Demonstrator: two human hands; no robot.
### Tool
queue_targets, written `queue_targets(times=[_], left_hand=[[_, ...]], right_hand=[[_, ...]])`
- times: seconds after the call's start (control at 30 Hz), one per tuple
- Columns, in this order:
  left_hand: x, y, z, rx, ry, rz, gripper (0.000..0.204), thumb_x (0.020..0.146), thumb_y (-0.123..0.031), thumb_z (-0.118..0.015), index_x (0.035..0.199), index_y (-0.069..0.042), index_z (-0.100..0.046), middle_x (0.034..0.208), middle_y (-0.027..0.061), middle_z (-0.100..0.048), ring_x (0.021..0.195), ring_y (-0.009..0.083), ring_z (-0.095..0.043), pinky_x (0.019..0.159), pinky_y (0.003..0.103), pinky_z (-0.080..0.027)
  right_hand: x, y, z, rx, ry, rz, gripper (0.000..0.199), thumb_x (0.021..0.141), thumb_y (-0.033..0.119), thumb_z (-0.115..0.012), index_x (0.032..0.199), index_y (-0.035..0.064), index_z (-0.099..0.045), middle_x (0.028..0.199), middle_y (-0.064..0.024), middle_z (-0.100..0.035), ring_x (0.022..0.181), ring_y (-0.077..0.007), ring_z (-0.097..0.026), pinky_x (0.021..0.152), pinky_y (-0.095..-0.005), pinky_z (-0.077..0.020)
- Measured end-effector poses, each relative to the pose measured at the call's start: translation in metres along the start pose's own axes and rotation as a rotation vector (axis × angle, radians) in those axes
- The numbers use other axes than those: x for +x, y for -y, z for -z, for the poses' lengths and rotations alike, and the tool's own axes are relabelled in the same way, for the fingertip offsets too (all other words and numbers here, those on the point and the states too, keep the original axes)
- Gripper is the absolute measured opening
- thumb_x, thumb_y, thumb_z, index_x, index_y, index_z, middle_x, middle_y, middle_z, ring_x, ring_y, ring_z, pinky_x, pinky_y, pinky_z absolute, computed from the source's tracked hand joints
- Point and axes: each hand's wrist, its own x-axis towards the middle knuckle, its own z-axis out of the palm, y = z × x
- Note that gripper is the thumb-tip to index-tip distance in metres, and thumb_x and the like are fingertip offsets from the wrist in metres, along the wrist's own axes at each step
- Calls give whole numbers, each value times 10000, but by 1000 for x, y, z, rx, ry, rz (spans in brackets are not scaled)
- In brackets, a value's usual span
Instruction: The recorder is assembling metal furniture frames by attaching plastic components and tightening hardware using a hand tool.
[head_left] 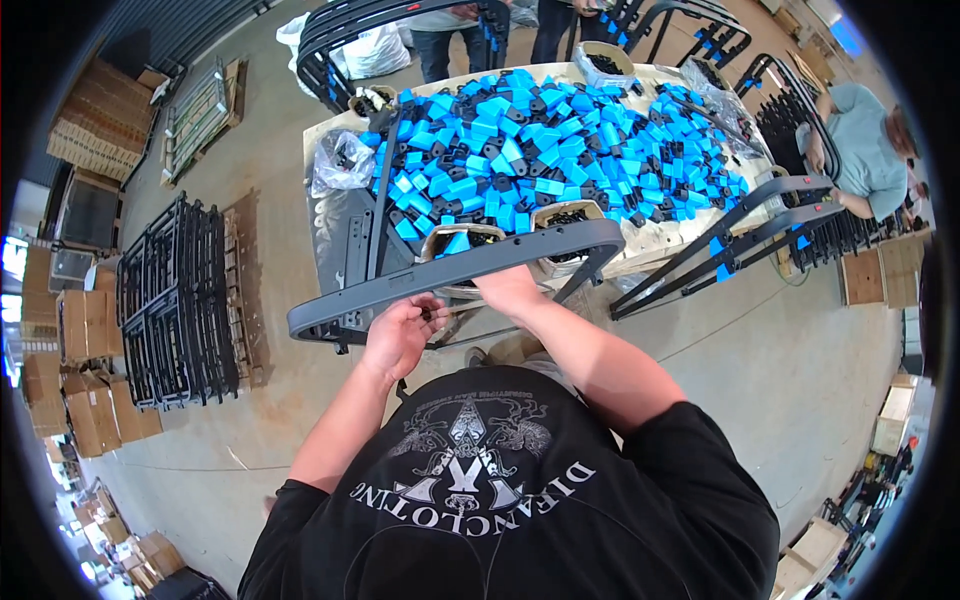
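Observation:
A long curved dark grey metal frame (pixel 450 272) lies across the near edge of the table (pixel 325 135), just in front of me. My left hand (pixel 400 335) is curled below the frame's middle, fingers closed on a small dark part that I cannot make out. My right hand (pixel 508 287) reaches up under the frame and touches its lower edge; its fingers are partly hidden. Behind the frame the table holds a big heap of blue and black plastic pieces (pixel 540 140) and small bowls of dark screws (pixel 565 217).
A stack of black frames (pixel 175 300) lies on the floor at left, next to cardboard boxes (pixel 80 390). Another curved frame (pixel 740 235) leans at the table's right end. A seated person (pixel 860 150) works at right; two people stand behind the table.

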Motion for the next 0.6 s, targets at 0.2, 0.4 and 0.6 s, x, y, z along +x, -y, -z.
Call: queue_targets(times=[0.2,0.4,0.6], left_hand=[[-20,-11,-39,-7,245,-111,525,970,-206,-445,1418,66,-459,1455,233,-511,1378,340,-477,1204,476,-304],[-3,2,-29,238,206,-299,492,1008,-222,-444,1416,49,-487,1471,225,-519,1407,327,-464,1196,464,-309],[44,-6,-27,1096,-186,-297,375,991,-217,-550,1268,27,-615,1273,226,-651,1231,367,-602,1066,457,-462]], right_hand=[[-32,-8,-11,1072,432,-803,398,1059,441,-416,979,108,-618,825,-36,-595,738,-231,-577,665,-406,-458],[-40,-9,-1,1242,386,-750,329,1073,342,-398,998,86,-592,890,-58,-582,742,-209,-544,633,-358,-437],[-73,-37,24,1203,413,-656,203,1040,201,-454,1056,48,-586,908,-73,-584,725,-183,-529,501,-258,-349]])
